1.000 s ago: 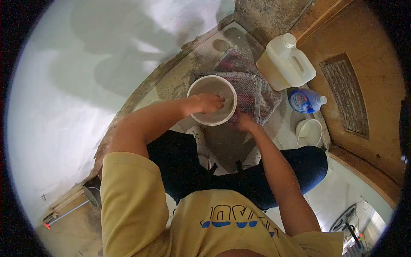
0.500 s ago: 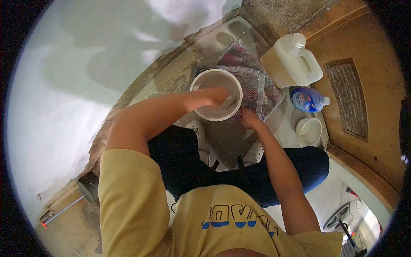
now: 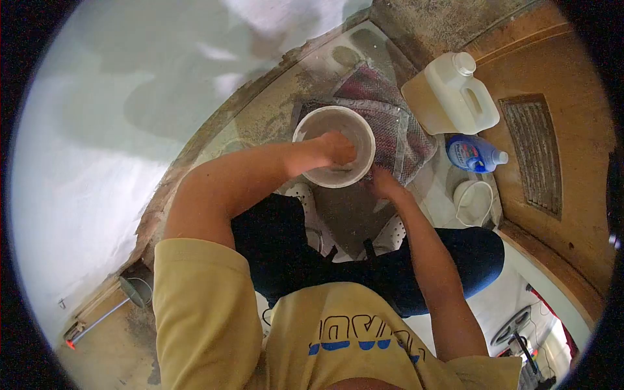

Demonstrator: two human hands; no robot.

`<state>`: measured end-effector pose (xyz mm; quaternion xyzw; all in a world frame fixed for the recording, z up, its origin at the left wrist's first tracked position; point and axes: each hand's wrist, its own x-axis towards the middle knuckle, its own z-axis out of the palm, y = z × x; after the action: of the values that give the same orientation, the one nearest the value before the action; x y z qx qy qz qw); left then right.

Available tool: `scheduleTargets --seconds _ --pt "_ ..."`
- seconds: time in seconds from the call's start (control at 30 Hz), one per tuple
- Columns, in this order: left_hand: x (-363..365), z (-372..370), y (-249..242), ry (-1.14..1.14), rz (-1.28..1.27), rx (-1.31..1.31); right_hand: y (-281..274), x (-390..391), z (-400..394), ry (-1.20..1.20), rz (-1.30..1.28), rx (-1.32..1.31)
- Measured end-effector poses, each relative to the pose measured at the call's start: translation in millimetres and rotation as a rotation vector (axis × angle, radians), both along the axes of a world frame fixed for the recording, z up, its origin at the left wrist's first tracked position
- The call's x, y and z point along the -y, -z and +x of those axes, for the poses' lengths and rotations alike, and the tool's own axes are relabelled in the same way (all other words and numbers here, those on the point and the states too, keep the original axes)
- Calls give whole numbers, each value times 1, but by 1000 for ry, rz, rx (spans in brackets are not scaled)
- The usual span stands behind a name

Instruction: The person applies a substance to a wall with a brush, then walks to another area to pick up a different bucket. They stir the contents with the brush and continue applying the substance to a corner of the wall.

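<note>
A white plastic bucket [image 3: 369, 133] stands in front of me, its open mouth facing up at me. My left hand [image 3: 338, 148] is down inside it with the fingers curled; whatever they hold is hidden. Against the bucket's lower right side, my right hand [image 3: 383, 182] is closed at the wall, its fingertips partly out of sight. Beside the bucket lies a crumpled, reddish-grey woven cloth [image 3: 406, 140].
To the right stand a large translucent jug [image 3: 442, 97], a blue bottle [image 3: 471, 154] lying tilted and a small white pail [image 3: 473, 203]. A wooden door [image 3: 565, 71] with a vent borders them. A dark bucket [image 3: 136, 292] sits far left by the wall.
My left hand has shifted within the bucket, its fingers now turned further down. The right hand stays at the bucket's side. The whole view has moved slightly.
</note>
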<state>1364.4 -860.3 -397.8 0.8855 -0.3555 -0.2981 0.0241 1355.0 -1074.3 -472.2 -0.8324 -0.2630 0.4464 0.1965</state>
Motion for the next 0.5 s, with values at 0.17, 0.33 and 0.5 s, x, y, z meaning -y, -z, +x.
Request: scheduleTargets --seconds 0.17,0.33,0.5 --pt "3 2 -5 121 43 24 9 4 -1 -14 61 64" --pt "4 0 7 181 17 75 -33 -4 3 60 48 -19" --pt "7 0 1 118 41 39 -14 1 3 67 56 -24"
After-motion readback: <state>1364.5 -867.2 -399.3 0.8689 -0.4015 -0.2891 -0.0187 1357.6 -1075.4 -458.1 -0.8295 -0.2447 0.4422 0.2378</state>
